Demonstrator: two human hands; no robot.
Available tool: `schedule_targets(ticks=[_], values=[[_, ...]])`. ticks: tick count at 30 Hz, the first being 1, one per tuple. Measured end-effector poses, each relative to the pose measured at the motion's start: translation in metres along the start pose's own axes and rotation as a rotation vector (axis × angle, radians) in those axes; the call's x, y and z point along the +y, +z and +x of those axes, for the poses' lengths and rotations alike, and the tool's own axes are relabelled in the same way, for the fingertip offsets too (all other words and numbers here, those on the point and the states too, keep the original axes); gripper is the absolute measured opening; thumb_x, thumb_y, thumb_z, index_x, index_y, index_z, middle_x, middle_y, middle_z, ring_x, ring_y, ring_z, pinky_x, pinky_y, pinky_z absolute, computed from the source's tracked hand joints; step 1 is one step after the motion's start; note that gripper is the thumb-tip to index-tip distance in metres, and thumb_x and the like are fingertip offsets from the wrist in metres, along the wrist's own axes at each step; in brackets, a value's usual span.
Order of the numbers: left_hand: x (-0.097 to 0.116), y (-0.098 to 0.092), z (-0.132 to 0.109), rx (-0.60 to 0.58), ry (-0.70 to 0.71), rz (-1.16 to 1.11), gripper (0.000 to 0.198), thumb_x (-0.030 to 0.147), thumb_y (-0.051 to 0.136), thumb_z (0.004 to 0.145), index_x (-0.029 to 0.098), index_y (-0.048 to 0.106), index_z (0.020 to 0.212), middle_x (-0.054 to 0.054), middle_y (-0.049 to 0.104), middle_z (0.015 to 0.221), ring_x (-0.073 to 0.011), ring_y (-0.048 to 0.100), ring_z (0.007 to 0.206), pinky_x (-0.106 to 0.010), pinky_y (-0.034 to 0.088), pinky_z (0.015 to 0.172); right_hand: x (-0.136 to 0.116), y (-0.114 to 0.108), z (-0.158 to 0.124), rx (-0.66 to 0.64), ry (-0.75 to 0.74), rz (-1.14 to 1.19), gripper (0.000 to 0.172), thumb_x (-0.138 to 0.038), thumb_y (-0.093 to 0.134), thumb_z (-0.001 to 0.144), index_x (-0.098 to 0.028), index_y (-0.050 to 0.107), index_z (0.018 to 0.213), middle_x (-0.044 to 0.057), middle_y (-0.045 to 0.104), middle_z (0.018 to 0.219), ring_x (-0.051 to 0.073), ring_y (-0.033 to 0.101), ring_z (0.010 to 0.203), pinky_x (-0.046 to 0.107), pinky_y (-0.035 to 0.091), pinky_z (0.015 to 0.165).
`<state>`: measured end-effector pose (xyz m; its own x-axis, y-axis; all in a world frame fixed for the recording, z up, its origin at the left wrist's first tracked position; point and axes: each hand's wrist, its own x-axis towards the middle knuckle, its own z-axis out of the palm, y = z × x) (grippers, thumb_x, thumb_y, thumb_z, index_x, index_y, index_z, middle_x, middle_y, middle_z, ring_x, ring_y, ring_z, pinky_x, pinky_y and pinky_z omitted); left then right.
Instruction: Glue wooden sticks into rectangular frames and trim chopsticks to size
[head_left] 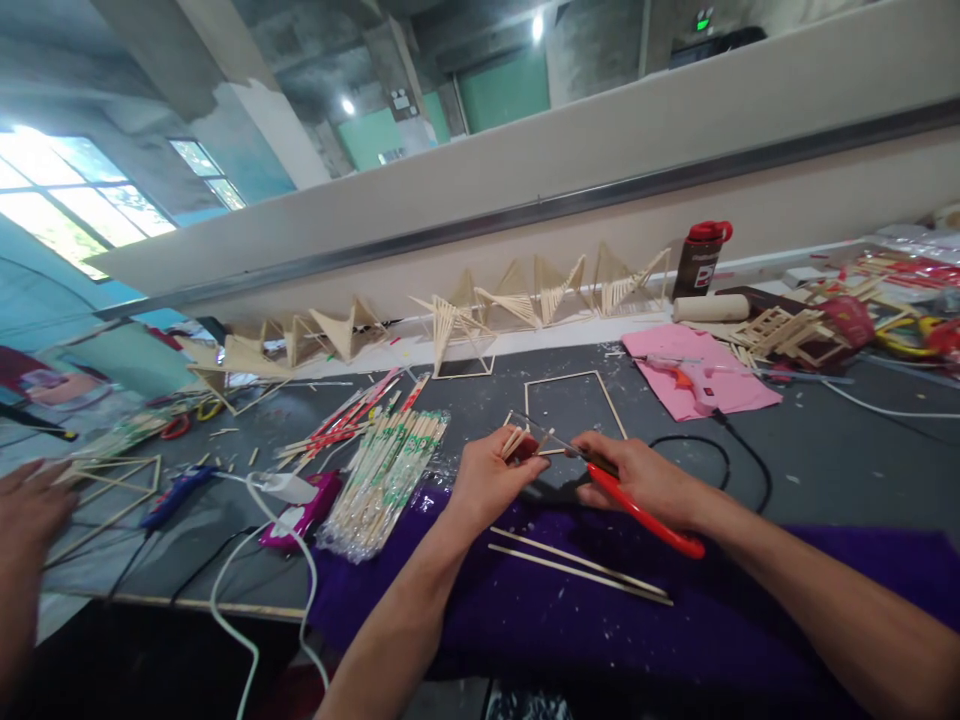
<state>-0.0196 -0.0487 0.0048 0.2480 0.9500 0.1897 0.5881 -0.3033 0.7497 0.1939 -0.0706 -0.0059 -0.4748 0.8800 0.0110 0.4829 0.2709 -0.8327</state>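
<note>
My left hand [491, 475] is closed round some short wooden sticks [513, 442] near the middle of the table. Just to its right, my right hand [634, 475] grips a tool with red handles [649, 515], its metal end pointing left toward the sticks. A thin square stick frame [611, 405] lies on the dark table behind both hands. Below them, two long sticks [581, 568] rest on the purple cloth [540, 625]. A plastic bag of wrapped chopsticks [390, 480] is left of my left hand.
A pink glue gun [694, 380] lies on a pink cloth [652, 350]. Several stick models [555, 290] line the wall beside a dark bottle [697, 262]. At left are a white cable [217, 590], a blue glue gun [176, 495] and another person's hand [34, 510].
</note>
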Motion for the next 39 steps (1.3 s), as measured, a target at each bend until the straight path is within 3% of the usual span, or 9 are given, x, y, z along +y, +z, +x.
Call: schedule_targets(ticks=[6,12,19,26,39], values=[[0.002,-0.001,-0.002,0.092,0.129,0.265,0.012,0.030,0.060,0.074,0.019,0.063,0.073,0.003,0.064,0.064,-0.0086,0.056,0.057,-0.018,0.039,0.054,-0.002,0.003,0.000,0.042,0.010,-0.030,0.037,-0.041,0.058,0.075,-0.023,0.050,0.105,-0.003,0.057,0.070,0.011,0.049,0.060,0.024,0.036,0.057],[0.002,-0.001,-0.005,0.203,0.267,0.293,0.011,0.029,0.058,0.078,0.019,0.064,0.076,0.002,0.067,0.070,-0.0089,0.060,0.062,-0.018,0.042,0.059,-0.011,0.001,-0.003,0.106,-0.022,-0.130,0.050,-0.046,0.064,0.069,-0.025,0.047,0.111,-0.001,0.059,0.082,0.013,0.051,0.066,0.026,0.037,0.061],[0.003,-0.001,-0.006,0.298,0.398,0.308,0.007,0.025,0.062,0.076,0.018,0.063,0.074,0.002,0.066,0.069,-0.0081,0.061,0.060,-0.016,0.044,0.058,-0.017,0.002,-0.005,0.140,-0.044,-0.184,0.053,-0.042,0.065,0.069,-0.026,0.045,0.115,0.002,0.059,0.092,0.016,0.052,0.074,0.029,0.039,0.066],[0.004,-0.001,-0.008,0.295,0.460,0.324,0.007,0.024,0.059,0.078,0.018,0.062,0.076,0.000,0.067,0.072,-0.0093,0.062,0.064,-0.017,0.045,0.059,-0.015,0.001,-0.005,0.170,-0.104,-0.213,0.058,-0.040,0.067,0.066,-0.023,0.044,0.117,0.006,0.055,0.104,0.018,0.052,0.083,0.033,0.040,0.073],[0.004,-0.007,-0.010,0.229,0.445,0.271,0.006,0.024,0.059,0.079,0.019,0.061,0.077,0.002,0.065,0.069,-0.0081,0.059,0.061,-0.017,0.043,0.059,-0.016,0.003,-0.005,0.124,-0.126,-0.119,0.060,-0.045,0.065,0.068,-0.023,0.042,0.119,0.004,0.055,0.102,0.017,0.051,0.081,0.032,0.040,0.071]])
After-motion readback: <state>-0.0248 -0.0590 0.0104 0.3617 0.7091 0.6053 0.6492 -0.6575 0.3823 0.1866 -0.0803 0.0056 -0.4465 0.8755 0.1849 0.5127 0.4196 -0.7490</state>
